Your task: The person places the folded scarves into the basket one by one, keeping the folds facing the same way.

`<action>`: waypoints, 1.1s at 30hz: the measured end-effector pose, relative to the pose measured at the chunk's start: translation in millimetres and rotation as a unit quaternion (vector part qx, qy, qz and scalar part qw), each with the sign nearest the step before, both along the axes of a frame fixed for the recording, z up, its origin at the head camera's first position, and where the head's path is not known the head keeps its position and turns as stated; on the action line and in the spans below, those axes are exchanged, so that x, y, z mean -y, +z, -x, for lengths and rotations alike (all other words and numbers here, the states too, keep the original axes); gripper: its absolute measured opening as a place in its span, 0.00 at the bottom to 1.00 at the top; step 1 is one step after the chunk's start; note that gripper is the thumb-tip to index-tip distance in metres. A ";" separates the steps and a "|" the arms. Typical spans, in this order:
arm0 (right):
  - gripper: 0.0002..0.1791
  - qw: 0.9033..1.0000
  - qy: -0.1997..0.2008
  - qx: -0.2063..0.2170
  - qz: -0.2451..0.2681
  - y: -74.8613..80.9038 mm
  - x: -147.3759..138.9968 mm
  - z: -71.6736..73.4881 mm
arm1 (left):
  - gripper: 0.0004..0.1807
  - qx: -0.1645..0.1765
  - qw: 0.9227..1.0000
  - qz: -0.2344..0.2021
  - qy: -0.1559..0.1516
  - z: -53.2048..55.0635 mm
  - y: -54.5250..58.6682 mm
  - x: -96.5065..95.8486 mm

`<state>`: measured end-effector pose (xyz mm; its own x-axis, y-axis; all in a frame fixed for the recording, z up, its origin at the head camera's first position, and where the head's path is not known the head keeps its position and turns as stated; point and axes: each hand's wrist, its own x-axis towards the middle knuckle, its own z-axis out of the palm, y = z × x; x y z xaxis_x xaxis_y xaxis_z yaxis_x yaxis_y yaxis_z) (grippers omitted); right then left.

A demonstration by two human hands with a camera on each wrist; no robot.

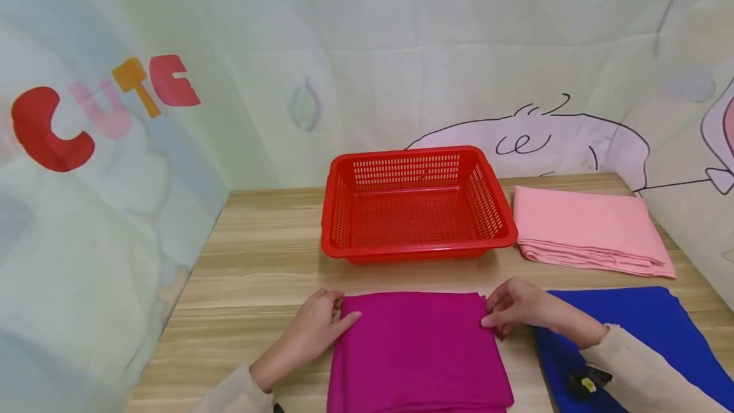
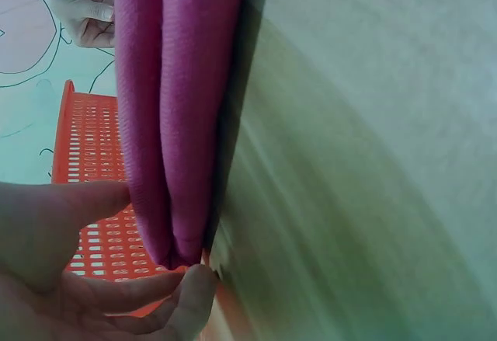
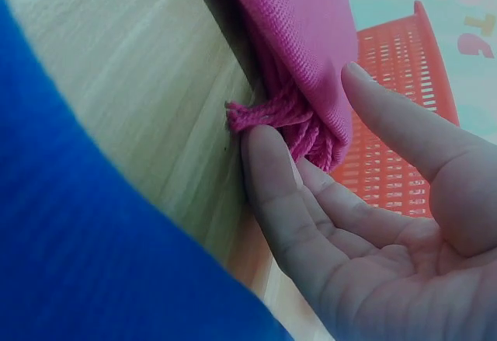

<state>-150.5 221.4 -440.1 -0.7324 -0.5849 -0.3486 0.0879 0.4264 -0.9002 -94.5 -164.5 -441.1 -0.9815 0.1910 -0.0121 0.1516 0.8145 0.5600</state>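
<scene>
A folded magenta scarf (image 1: 421, 352) lies flat at the front of the table. My left hand (image 1: 312, 327) is at its far left corner, thumb over the top and fingers bent against the edge. The left wrist view shows the thick folded layers of the scarf (image 2: 186, 108) between that thumb and the fingers. At the far right corner my right hand (image 1: 524, 308) pinches the edge, thumb above. In the right wrist view, twisted fringe (image 3: 291, 120) hangs over the fingertips (image 3: 268, 151) of this hand.
Behind the scarf stands a red plastic basket (image 1: 413, 215) with slotted walls and nothing inside. A folded pink cloth (image 1: 585, 225) lies right of the basket. A blue cloth (image 1: 648, 317) is spread under the right forearm. Printed fabric (image 1: 367, 69) hangs behind the wooden table (image 1: 258, 241).
</scene>
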 end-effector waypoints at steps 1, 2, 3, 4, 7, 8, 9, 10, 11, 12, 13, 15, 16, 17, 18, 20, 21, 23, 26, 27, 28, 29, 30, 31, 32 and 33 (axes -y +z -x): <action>0.16 1.000 -0.002 0.002 0.001 -0.2 0.4 -0.4 | 0.24 -0.001 1.000 -0.008 0.002 -0.3 -1.1 0.4; 0.15 1.000 -0.003 0.002 0.002 -0.7 0.7 -0.7 | 0.24 0.001 1.000 -0.018 0.005 -0.4 -1.9 0.7; 0.15 1.000 -0.005 0.004 0.003 -1.3 1.1 -1.1 | 0.22 0.003 1.000 -0.023 0.006 -0.5 -2.8 1.2; 0.14 1.000 -0.005 0.004 0.005 -1.6 1.5 -1.5 | 0.21 0.005 1.000 -0.028 0.007 -0.5 -3.5 1.7; 0.12 1.000 -0.004 0.003 0.011 -3.8 2.8 -2.8 | 0.20 0.015 0.999 -0.046 0.009 -0.7 -5.3 3.3; 0.12 1.000 -0.004 0.003 0.011 -4.5 3.0 -3.2 | 0.20 0.020 0.998 -0.052 0.010 -0.8 -5.8 3.6; 0.11 1.000 -0.006 0.006 0.012 -4.8 3.4 -3.7 | 0.21 0.023 0.998 -0.058 0.009 -1.1 -6.1 4.1; 0.11 1.000 -0.007 0.007 0.013 -5.4 3.5 -4.2 | 0.22 0.024 0.998 -0.065 0.008 -1.4 -6.3 4.9; 0.11 1.000 -0.009 0.008 0.013 -5.8 3.8 -4.6 | 0.24 0.025 0.997 -0.072 0.009 -1.8 -6.5 5.4; 0.11 1.000 -0.010 0.008 0.014 -5.9 3.9 -5.1 | 0.25 0.028 0.996 -0.079 0.011 -2.2 -6.7 5.8; 0.10 1.000 -0.010 0.009 0.015 -6.1 3.9 -5.5 | 0.26 0.031 0.996 -0.087 0.013 -2.6 -6.8 6.2; 0.11 1.000 -0.009 0.011 0.017 -6.3 4.3 -6.2 | 0.27 0.036 0.994 -0.098 0.017 -3.2 -6.9 6.9; 0.11 1.000 -0.007 0.012 0.018 -6.6 4.2 -6.6 | 0.27 0.038 0.994 -0.104 0.018 -3.3 -7.0 7.2; 0.11 1.000 -0.007 0.012 0.018 -6.8 4.3 -6.9 | 0.27 0.041 0.993 -0.110 0.020 -3.5 -7.2 7.3; 0.11 1.000 -0.006 0.013 0.018 -7.0 4.3 -7.1 | 0.27 0.044 0.992 -0.114 0.023 -3.6 -7.3 7.5; 0.11 1.000 -0.006 0.017 0.018 -7.6 4.9 -7.5 | 0.26 0.048 0.991 -0.118 0.027 -4.1 -7.5 8.6; 0.11 1.000 -0.008 0.020 0.017 -7.6 5.4 -7.7 | 0.26 0.050 0.991 -0.119 0.029 -4.3 -7.8 9.3; 0.12 0.999 -0.014 0.026 0.015 -7.2 6.1 -8.4 | 0.25 0.054 0.991 -0.120 0.035 -5.1 -8.5 10.3; 0.14 0.999 -0.021 0.036 0.011 -5.8 7.3 -9.9 | 0.24 0.062 0.990 -0.122 0.043 -6.3 -10.2 11.6; 0.14 0.999 -0.022 0.039 0.011 -5.5 7.7 -10.4 | 0.24 0.064 0.989 -0.125 0.044 -6.6 -10.9 12.0; 0.15 0.999 -0.023 0.041 0.011 -5.3 8.0 -10.9 | 0.24 0.068 0.988 -0.131 0.046 -7.1 -11.4 12.2; 0.16 0.999 -0.023 0.042 0.011 -5.1 8.2 -11.4 | 0.24 0.071 0.987 -0.138 0.046 -7.3 -11.9 12.7; 0.16 0.999 -0.023 0.043 0.013 -5.0 8.5 -11.8 | 0.24 0.077 0.985 -0.148 0.045 -7.6 -12.2 13.2; 0.17 0.999 -0.023 0.044 0.014 -5.1 8.5 -12.0 | 0.24 0.082 0.983 -0.159 0.043 -7.8 -12.4 13.7; 0.17 0.999 -0.023 0.045 0.017 -5.2 8.9 -12.2 | 0.24 0.089 0.981 -0.170 0.040 -7.8 -12.4 14.2; 0.17 0.999 -0.024 0.046 0.017 -5.3 8.8 -12.5 | 0.24 0.095 0.978 -0.182 0.037 -7.9 -12.2 14.6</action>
<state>-138.0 212.6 -445.4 -0.7251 -0.5634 -0.3961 0.1906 0.3886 -0.9015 -86.7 -179.1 -453.3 -0.9794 0.1456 -0.1400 -0.0347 0.5614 0.8268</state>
